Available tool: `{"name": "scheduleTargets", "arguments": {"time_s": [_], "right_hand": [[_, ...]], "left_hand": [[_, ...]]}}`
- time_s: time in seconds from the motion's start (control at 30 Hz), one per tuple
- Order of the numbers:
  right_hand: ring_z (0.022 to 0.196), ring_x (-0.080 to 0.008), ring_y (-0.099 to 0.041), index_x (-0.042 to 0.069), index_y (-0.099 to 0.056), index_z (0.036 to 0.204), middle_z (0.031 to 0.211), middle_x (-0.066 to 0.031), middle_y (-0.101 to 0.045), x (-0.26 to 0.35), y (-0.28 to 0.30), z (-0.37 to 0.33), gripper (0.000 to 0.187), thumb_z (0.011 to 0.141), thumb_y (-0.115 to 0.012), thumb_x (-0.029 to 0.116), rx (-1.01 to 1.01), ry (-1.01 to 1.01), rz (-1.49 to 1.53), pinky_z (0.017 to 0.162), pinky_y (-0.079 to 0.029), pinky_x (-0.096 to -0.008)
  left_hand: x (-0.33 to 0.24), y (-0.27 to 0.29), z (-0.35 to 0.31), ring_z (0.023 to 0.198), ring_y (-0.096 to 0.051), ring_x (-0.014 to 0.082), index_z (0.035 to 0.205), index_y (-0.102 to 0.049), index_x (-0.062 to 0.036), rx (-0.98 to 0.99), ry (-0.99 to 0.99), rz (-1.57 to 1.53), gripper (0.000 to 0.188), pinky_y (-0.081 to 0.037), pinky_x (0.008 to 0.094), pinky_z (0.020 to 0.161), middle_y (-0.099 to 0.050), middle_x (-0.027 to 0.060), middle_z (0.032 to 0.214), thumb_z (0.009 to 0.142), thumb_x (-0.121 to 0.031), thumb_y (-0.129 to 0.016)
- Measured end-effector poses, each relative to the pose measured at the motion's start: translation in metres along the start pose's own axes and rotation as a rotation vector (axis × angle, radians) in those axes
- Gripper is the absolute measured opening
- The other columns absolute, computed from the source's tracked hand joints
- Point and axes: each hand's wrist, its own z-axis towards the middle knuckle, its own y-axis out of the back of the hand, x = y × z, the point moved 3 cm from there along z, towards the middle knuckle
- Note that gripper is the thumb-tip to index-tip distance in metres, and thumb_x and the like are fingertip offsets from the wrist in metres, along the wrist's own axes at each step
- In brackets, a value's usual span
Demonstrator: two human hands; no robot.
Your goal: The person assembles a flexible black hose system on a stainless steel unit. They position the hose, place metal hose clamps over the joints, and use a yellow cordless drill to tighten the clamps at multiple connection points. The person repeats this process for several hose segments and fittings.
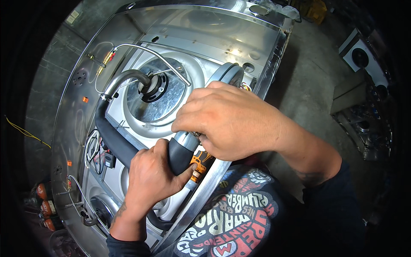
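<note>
My left hand (145,180) is closed round a thick black rubber hose (180,155), its thumb and forefinger on either side. A short silver metal pipe (186,139) meets the hose's upper end. My right hand (231,122) is curled over this pipe with its fingers bent down; the fingertips and whatever small part they may touch are hidden. Beyond my right knuckles stands a round grey blower housing (229,75). An orange and black power tool (200,165) lies just below my hands, partly covered by them.
A large stainless-steel casing (209,36) surrounds the work. Inside, a bent metal pipe (128,76) runs into a round burner (153,88), with another black hose (113,135) attached. Thin gas tubes and coiled wires (92,147) lie leftward. The casing's near edge (209,182) borders my lap.
</note>
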Motion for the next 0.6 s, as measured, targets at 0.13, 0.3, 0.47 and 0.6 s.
{"name": "scheduleTargets", "arguments": {"time_s": [0.13,0.3,0.47,0.6], "right_hand": [[0.113,-0.0274,-0.066,0.008,-0.075,0.114,0.109,-0.0054,-0.074,0.001,-0.002,0.000,0.039,0.075,-0.072,0.004,0.001,0.014,-0.009,0.100,-0.048,-0.0414],[0.112,-0.0279,-0.066,0.008,-0.074,0.113,0.109,-0.0053,-0.074,0.003,-0.004,0.001,0.038,0.075,-0.072,0.003,-0.032,0.026,-0.016,0.101,-0.049,-0.0415],[0.112,-0.0282,-0.066,0.008,-0.074,0.112,0.108,-0.0055,-0.074,0.002,-0.004,0.001,0.038,0.075,-0.072,0.003,-0.023,0.001,-0.025,0.102,-0.048,-0.0413],[0.111,-0.0275,-0.066,0.008,-0.075,0.112,0.108,-0.0056,-0.075,0.000,-0.003,0.001,0.037,0.075,-0.072,0.003,-0.040,-0.010,0.003,0.101,-0.048,-0.0407]], "left_hand": [[-0.001,-0.007,0.001,0.059,-0.063,0.0429,0.091,-0.056,0.0027,-0.070,-0.035,-0.026,0.057,-0.054,0.0494,0.065,-0.062,0.0199,0.063,0.071,-0.039,-0.090],[-0.001,-0.012,0.001,0.059,-0.063,0.0426,0.092,-0.056,0.0032,-0.107,-0.058,-0.049,0.058,-0.053,0.0485,0.066,-0.062,0.0193,0.063,0.071,-0.038,-0.090],[0.001,-0.015,0.002,0.060,-0.063,0.0417,0.093,-0.056,0.0029,-0.094,-0.028,-0.063,0.056,-0.053,0.0463,0.067,-0.061,0.0179,0.064,0.072,-0.037,-0.091],[0.002,-0.015,0.002,0.061,-0.063,0.0404,0.096,-0.059,0.0030,-0.152,-0.062,-0.121,0.056,-0.052,0.0450,0.065,-0.061,0.0160,0.065,0.071,-0.035,-0.092]]}}
